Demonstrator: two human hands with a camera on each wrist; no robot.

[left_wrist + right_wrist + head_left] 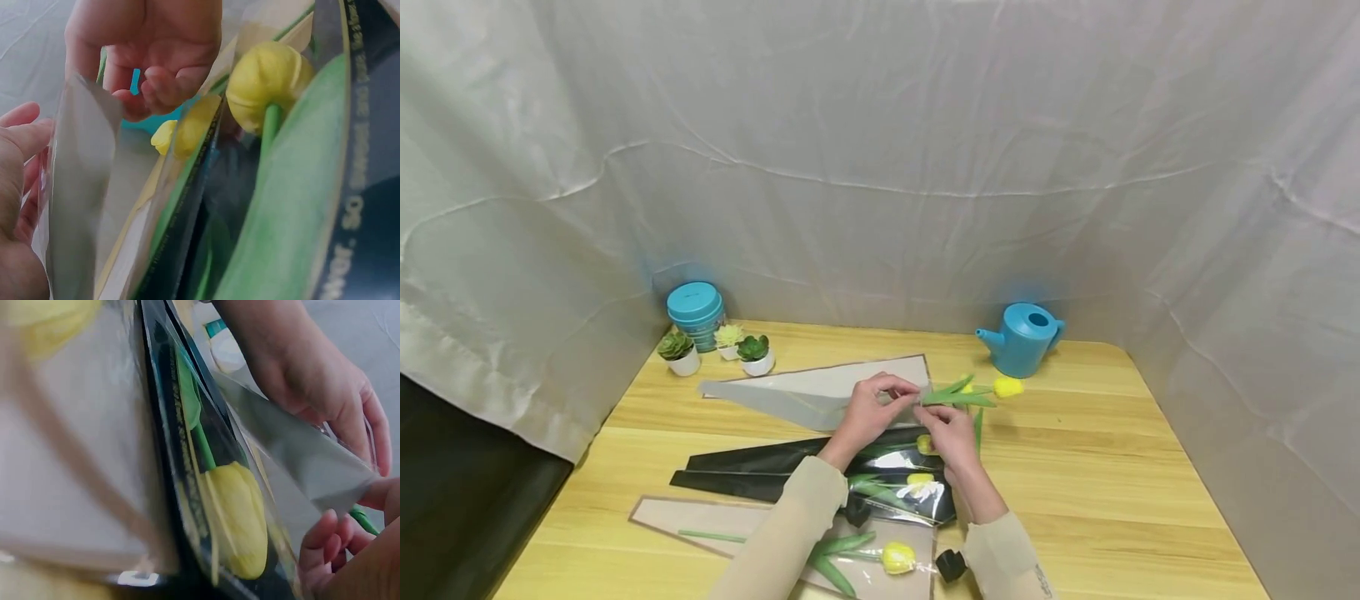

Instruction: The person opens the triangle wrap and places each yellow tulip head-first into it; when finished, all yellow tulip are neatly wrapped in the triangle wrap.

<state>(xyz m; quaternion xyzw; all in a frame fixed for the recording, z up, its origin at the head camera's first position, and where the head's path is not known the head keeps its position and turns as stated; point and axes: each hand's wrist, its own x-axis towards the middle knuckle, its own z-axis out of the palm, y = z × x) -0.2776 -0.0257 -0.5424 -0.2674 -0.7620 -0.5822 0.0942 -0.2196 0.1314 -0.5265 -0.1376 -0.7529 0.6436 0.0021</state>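
Just right of the middle of the head frame, the right-hand end of a grey sleeve (808, 396) is being pinched by the fingertips of both hands, the left hand (874, 408) gripping the upper part of its edge and the right hand (951, 433) the part just below. Beyond the fingertips, on the right, green leaves (958, 398) and yellow tulip heads (1007, 387) are lying; whether any stem is running inside the sleeve cannot be told. By judgement, the film is being handled best with a light pinch, its layers being eased apart evenly so that no edge is being creased and no leaf is being caught. Below, at lower centre, a black sleeve (741, 467) and a lower pale sleeve (658, 512) are being overhung by the left forearm, so low sweeps are better being avoided there. At upper right, a blue watering can (1024, 343) is standing near the blooms, while bare tabletop (1097, 467) is showing toward the lower right, where the most room for moving is being offered.
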